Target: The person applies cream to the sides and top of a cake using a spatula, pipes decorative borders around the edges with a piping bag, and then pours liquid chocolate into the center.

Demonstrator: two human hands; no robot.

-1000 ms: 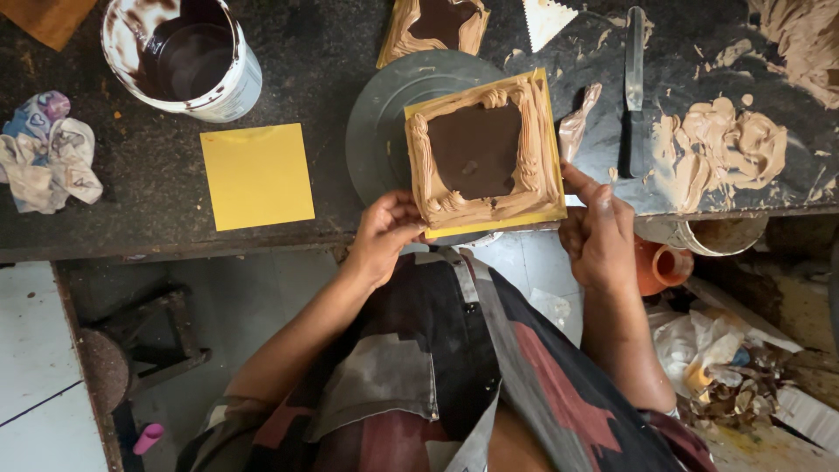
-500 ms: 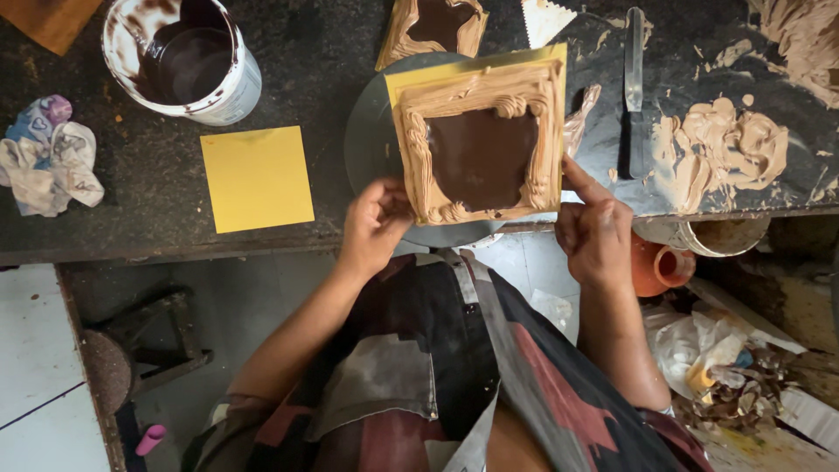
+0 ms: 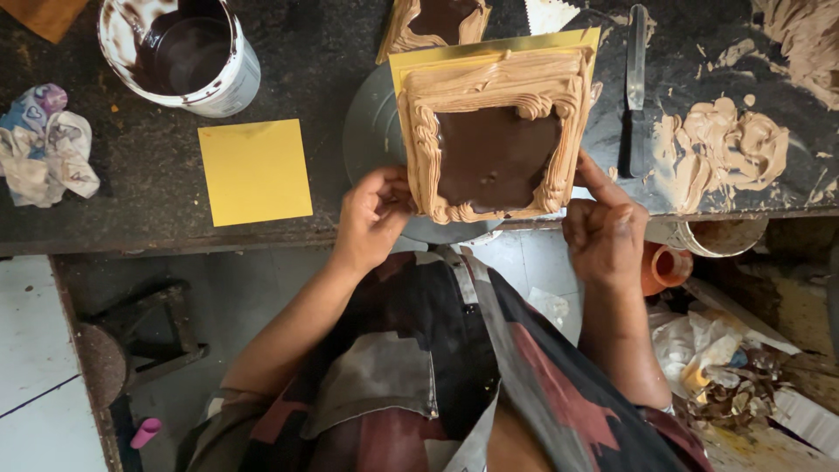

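From my remote seat I see a dark, stained stone worktop (image 3: 131, 223) carrying everything. On it lie a round grey metal turntable (image 3: 371, 131), a flat yellow square card (image 3: 255, 171), a white bucket smeared with dark chocolate (image 3: 179, 52), a crumpled patterned cloth rag (image 3: 44, 144) and a long metal palette knife (image 3: 635, 87). Smears of light-brown cream (image 3: 725, 149) spread over its right part, just beside the knife, and a white toothed scraper (image 3: 549, 15) sits at the far edge.
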